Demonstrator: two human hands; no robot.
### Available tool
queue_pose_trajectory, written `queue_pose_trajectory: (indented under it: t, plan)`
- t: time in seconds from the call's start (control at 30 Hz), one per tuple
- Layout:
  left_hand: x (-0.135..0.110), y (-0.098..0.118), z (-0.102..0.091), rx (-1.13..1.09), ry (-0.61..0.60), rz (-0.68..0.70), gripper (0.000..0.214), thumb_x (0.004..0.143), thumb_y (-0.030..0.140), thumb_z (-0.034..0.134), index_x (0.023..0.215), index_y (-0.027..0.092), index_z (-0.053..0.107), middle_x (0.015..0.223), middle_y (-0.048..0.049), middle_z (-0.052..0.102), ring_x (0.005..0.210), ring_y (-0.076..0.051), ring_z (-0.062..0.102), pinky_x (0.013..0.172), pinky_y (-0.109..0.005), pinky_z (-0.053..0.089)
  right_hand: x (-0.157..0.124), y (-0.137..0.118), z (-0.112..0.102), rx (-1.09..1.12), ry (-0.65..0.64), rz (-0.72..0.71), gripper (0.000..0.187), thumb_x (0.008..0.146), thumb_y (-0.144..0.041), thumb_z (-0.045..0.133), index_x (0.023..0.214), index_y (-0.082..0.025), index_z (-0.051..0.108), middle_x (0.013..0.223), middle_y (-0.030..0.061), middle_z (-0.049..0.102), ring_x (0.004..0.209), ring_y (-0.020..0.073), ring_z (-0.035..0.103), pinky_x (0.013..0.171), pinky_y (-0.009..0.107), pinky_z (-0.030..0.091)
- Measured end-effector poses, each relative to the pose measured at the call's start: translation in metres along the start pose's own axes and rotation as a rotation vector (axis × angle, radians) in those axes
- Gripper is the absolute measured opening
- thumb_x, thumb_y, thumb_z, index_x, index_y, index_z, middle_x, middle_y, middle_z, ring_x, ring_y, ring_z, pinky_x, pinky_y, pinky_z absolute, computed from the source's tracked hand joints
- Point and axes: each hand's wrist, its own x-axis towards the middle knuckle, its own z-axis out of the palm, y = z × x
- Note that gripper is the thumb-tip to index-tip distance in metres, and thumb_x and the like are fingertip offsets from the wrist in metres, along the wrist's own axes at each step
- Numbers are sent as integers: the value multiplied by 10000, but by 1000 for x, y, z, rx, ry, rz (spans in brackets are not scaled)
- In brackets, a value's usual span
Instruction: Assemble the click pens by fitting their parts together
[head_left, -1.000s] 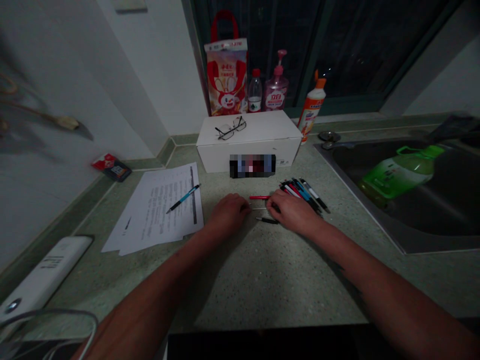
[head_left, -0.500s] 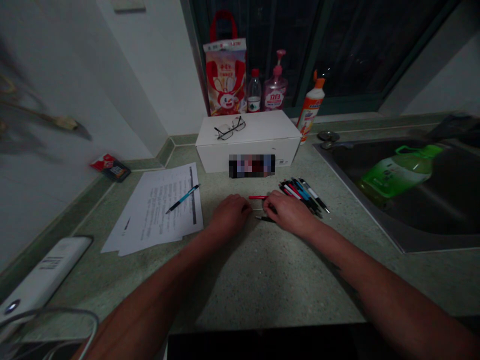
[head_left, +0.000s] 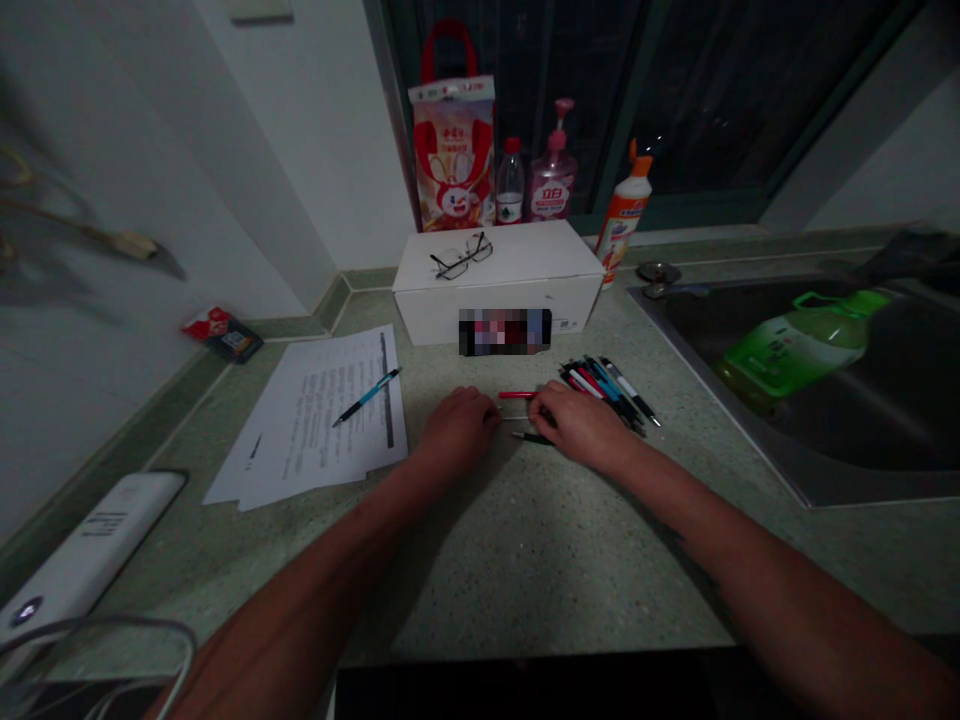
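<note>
Both hands rest on the green speckled counter [head_left: 525,540], knuckles up and fingers curled. My left hand [head_left: 459,424] and my right hand [head_left: 581,424] meet over small pen parts: a thin pale refill [head_left: 514,417] runs between their fingertips, a red pen piece [head_left: 516,395] lies just beyond, and a black pen piece [head_left: 531,437] lies just under my right fingers. What each hand pinches is too dark to name for certain. A pile of several pens [head_left: 606,388] lies right of my right hand.
A white box [head_left: 495,280] with glasses [head_left: 461,254] stands behind the hands. Printed sheets [head_left: 315,420] with a blue pen [head_left: 367,396] lie at left. Bottles and a red-handled bag line the window sill. A sink [head_left: 817,380] with a green bottle is at right.
My right hand has slid a little left toward the left hand, over the black pen piece. The left hand has barely moved.
</note>
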Motion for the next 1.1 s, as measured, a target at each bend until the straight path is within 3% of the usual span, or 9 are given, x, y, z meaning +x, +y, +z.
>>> queue_pose_trajectory:
  t: [0.4,0.93,1.1]
  plan:
    - [-1,2,-1,13,16,-35,185,957,197,559,911,166,735,973,-115,699,966,-260,620,866,-387,493,0,1,3,-20,4,-7,130,972,-209,557,896,-192,662,970,64,660,814,181,639,685,292,403]
    - [1,5,4,-67,9,41,179,965,221,573,937,184,746,968,-87,701,960,-246,628,870,-370,500,1,-6,7,18,-6,-23,146,989,-243,553,929,-203,680,998,58,675,836,192,653,689,297,424]
    - [4,-3,6,-111,105,-53,161,962,228,590,1014,195,738,1014,-83,698,1032,-247,618,920,-374,491,3,2,5,91,144,11,225,1016,-292,545,1164,-224,700,1132,82,667,988,223,654,779,321,473]
